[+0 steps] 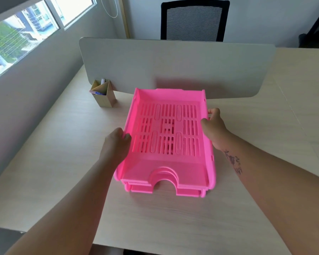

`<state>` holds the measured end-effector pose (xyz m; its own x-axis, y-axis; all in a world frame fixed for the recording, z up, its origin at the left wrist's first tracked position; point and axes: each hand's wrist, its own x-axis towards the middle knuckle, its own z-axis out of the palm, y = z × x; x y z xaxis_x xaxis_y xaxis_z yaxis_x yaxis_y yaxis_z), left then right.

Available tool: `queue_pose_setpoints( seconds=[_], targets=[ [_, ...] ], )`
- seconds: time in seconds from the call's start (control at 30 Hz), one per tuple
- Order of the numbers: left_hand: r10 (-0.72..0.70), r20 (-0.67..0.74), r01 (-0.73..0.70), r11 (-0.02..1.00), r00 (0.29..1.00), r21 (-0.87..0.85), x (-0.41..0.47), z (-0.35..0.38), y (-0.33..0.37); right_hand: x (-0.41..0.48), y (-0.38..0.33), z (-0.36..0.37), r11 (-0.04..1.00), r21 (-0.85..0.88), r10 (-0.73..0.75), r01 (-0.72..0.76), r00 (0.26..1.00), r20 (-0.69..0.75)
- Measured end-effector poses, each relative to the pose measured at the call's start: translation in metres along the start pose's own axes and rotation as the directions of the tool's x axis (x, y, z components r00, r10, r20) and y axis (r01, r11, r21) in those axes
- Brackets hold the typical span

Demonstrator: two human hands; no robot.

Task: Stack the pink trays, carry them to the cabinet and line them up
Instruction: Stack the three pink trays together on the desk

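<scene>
A stack of pink trays (160,173) with slotted bottoms sits in the middle of the light wooden desk (63,162). The top tray lies nested on the ones below, whose front edges show under it. My left hand (116,142) grips the left side wall of the top tray. My right hand (213,126) grips its right side wall, thumb inside the rim. No cabinet is in view.
A grey divider panel (173,65) stands across the desk just behind the trays. A cardboard pen holder (103,95) with pens stands at the back left. A black mesh chair (193,21) is beyond the panel. A window wall runs along the left.
</scene>
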<state>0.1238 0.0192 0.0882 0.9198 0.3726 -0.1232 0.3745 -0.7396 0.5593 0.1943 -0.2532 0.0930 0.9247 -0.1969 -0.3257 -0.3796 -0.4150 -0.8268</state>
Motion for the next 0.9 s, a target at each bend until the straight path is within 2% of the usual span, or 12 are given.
queue_pose_setpoints(
  seconds=[0.23, 0.33, 0.4, 0.5, 0.6, 0.67, 0.9],
  targets=[
    [-0.049, 0.013, 0.05, 0.997, 0.999, -0.054, 0.005, 0.001, 0.005, 0.002, 0.003, 0.004, 0.998, -0.03, -0.062, 0.062, 0.998, -0.02],
    [-0.13, 0.094, 0.146, 0.972, 0.987, -0.186, -0.001, 0.0, 0.005, -0.01, 0.006, 0.002, 0.998, -0.037, -0.057, 0.058, 0.998, 0.026],
    [-0.133, 0.176, 0.183, 0.933, 0.975, -0.308, -0.011, 0.0, 0.001, -0.026, 0.013, -0.001, 0.999, -0.025, -0.038, 0.039, 0.997, 0.062],
    [-0.056, 0.293, 0.198, 0.853, 0.954, -0.483, -0.033, -0.001, -0.015, -0.057, 0.028, -0.004, 0.999, 0.031, -0.021, 0.019, 0.996, 0.085],
    [0.019, 0.327, 0.221, 0.702, 0.945, -0.677, -0.055, 0.001, -0.041, -0.088, 0.046, -0.001, 0.992, 0.125, 0.015, -0.022, 0.999, 0.051],
    [0.049, 0.319, 0.212, 0.651, 0.946, -0.728, -0.069, 0.008, -0.055, -0.104, 0.06, 0.003, 0.982, 0.183, 0.052, -0.055, 0.998, 0.017],
    [-0.001, 0.231, 0.162, 0.716, 0.973, -0.679, -0.073, 0.032, -0.067, -0.128, 0.088, 0.03, 0.973, 0.214, 0.103, -0.082, 0.991, -0.09]
  ],
)
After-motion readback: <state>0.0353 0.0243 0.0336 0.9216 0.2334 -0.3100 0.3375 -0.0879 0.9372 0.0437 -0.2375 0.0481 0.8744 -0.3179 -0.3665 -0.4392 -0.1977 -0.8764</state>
